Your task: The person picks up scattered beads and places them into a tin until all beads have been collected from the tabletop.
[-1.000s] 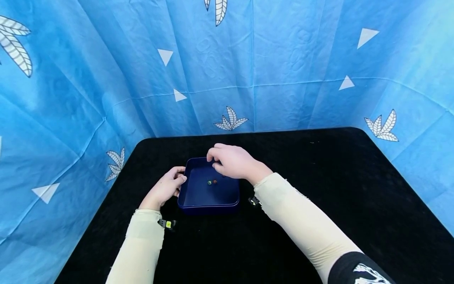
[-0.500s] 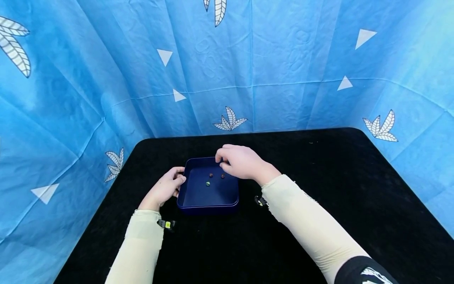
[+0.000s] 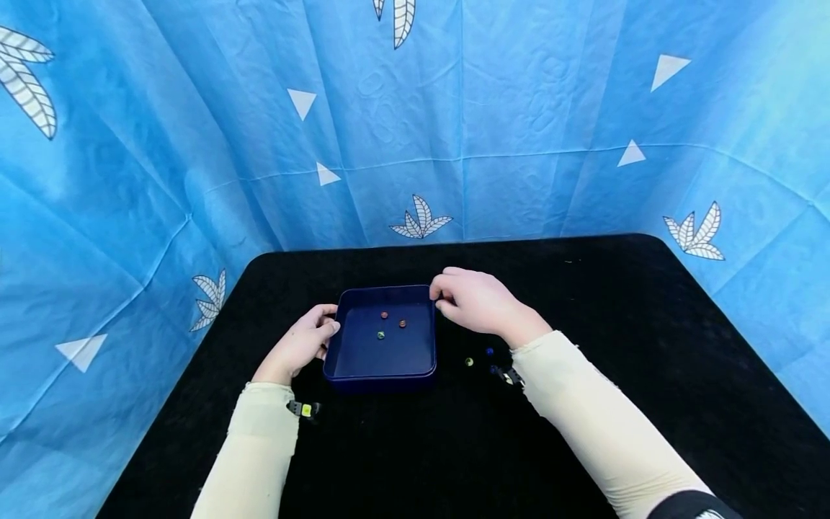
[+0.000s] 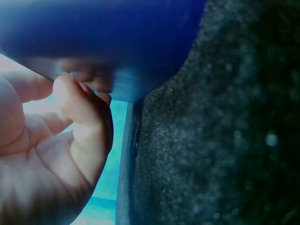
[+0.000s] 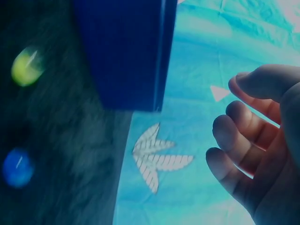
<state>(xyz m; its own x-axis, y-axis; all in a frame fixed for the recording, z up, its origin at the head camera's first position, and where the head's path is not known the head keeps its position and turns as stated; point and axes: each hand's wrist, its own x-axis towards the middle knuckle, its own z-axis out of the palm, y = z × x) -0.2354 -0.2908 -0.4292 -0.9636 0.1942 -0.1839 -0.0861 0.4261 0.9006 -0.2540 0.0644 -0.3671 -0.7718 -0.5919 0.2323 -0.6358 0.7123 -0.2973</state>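
Observation:
A shallow square tray (image 3: 395,362) in dark blue lies on the black tabletop. Inside it are a reddish marble (image 3: 385,315), an orange-brown marble (image 3: 402,324) and a green marble (image 3: 380,335). My left hand (image 3: 301,342) holds the tray's left wall, thumb at the rim; the left wrist view shows curled fingers (image 4: 84,105) against the outside of the wall. By the tray's far right corner is my right hand (image 3: 483,303). Its fingers (image 5: 229,136) are loosely bent, with nothing between them and the thumb.
Right of the tray, below my right hand, lie a yellow-green marble (image 3: 470,362), a blue marble (image 3: 489,352) and another blue marble (image 3: 494,369) beside the wrist camera. A blue patterned curtain (image 3: 519,194) surrounds the table's far and side edges.
My right hand has moved right, from over the tray to its right edge. Three marbles now show inside, having rolled about; those on the table have come into sight. The left hand stays put.

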